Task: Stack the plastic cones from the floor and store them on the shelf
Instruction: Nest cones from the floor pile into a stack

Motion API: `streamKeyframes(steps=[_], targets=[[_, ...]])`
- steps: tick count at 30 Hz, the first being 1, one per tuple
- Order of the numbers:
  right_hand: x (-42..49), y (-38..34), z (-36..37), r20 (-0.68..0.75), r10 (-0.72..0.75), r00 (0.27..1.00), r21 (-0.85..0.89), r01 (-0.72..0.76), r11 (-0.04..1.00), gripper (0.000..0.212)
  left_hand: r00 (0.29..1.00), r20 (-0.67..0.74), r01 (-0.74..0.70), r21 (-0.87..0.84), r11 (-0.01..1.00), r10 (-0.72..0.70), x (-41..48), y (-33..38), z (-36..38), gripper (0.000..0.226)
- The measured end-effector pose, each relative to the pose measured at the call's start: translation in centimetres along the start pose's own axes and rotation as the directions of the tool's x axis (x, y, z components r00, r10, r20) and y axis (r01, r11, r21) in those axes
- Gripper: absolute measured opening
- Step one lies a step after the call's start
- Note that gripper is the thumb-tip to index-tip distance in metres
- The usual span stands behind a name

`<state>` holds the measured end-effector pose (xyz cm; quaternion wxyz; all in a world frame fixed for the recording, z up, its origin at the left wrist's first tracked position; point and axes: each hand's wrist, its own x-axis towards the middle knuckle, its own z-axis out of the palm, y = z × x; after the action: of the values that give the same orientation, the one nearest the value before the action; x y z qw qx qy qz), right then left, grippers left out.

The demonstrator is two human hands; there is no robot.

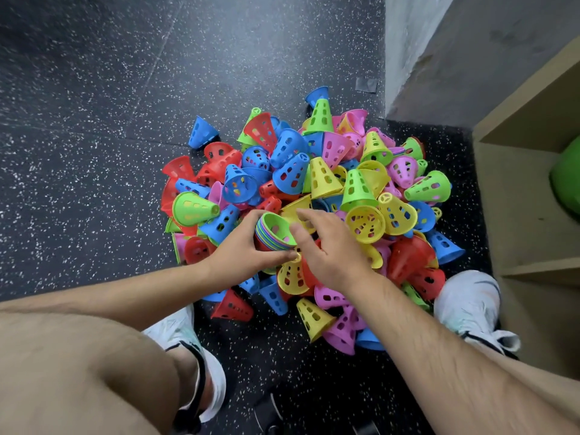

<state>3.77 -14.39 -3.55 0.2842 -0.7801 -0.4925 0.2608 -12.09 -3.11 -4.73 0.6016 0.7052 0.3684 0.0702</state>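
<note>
A big heap of perforated plastic cones (pixel 317 180) in red, blue, green, yellow and pink lies on the dark speckled floor. My left hand (pixel 241 246) grips a nested stack of cones (pixel 274 232), lying on its side above the heap, with a green cone's open mouth facing up and right. Just right of the stack, my right hand (pixel 326 249) hovers over the pile with fingers spread; its thumb is at the stack's green rim and the fingertips are near a yellow cone (pixel 298 210). Nothing is held in it.
A wooden shelf unit (pixel 530 196) stands at the right, with a green object (pixel 566 180) inside one compartment. A grey wall corner (pixel 439 51) rises behind the pile. My two white shoes (pixel 470 306) flank the heap's near side; my knee fills the lower left.
</note>
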Motion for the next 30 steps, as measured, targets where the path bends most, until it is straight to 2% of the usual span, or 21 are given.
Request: streamKeyframes(steps=[4, 6, 9, 13, 16, 18, 21, 24, 26, 28, 30], targets=[[-1.3, 2.4, -1.2, -0.123, 0.074, 0.99, -0.064, -0.082, 0.995, 0.035, 0.997, 0.083, -0.002, 0.059, 0.998, -0.003, 0.1, 0.0, 0.7, 0.069], [-2.1, 3.7, -1.9, -0.11, 0.093, 0.99, -0.138, -0.108, 0.984, 0.024, 0.992, 0.127, 0.0, 0.092, 0.996, -0.011, 0.0, -0.3, 1.0, 0.069], [-3.5, 4.4, -2.4, -0.044, 0.107, 0.993, -0.221, -0.114, 0.969, 0.02, 0.987, 0.163, -0.013, 0.136, 0.991, -0.009, -0.3, -0.3, 1.3, 0.068], [-5.0, 4.2, -1.5, 0.021, -0.011, 1.0, -0.376, 0.018, 0.926, 0.043, 0.986, 0.164, -0.02, 0.177, 0.984, -0.009, -0.5, -0.9, 1.1, 0.071], [-4.8, 3.7, -0.7, 0.161, -0.109, 0.981, -0.504, 0.177, 0.846, 0.065, 0.988, 0.15, -0.008, 0.18, 0.984, -0.02, -0.7, -1.4, 0.9, 0.073], [-4.3, 3.5, 0.3, 0.246, -0.116, 0.962, -0.55, 0.237, 0.801, 0.078, 0.991, 0.131, 0.003, 0.169, 0.986, -0.025, -0.9, -1.3, 0.8, 0.077], [-3.8, 3.7, 1.5, 0.264, -0.097, 0.96, -0.602, 0.243, 0.761, 0.081, 0.992, 0.12, 0.013, 0.159, 0.987, -0.033, -1.2, -0.8, 0.7, 0.075], [-3.3, 3.7, 1.8, 0.233, -0.114, 0.966, -0.596, 0.235, 0.768, 0.072, 0.994, 0.106, 0.019, 0.15, 0.989, -0.035, -1.4, -0.7, 0.3, 0.071], [-2.9, 3.4, 1.5, 0.159, -0.115, 0.98, -0.549, 0.185, 0.815, 0.066, 0.998, 0.061, 0.021, 0.133, 0.991, -0.029, -1.5, -0.8, 0.0, 0.069], [-2.5, 2.9, 1.2, 0.013, -0.059, 0.998, -0.41, 0.059, 0.91, 0.063, 1.0, 0.012, 0.018, 0.115, 0.993, -0.02, -1.7, -0.6, -0.2, 0.066], [-1.9, 2.2, 0.9, -0.142, 0.052, 0.989, -0.164, -0.076, 0.983, 0.062, 1.0, -0.017, 0.013, 0.098, 0.995, -0.011, -1.8, -0.5, -0.3, 0.063]])
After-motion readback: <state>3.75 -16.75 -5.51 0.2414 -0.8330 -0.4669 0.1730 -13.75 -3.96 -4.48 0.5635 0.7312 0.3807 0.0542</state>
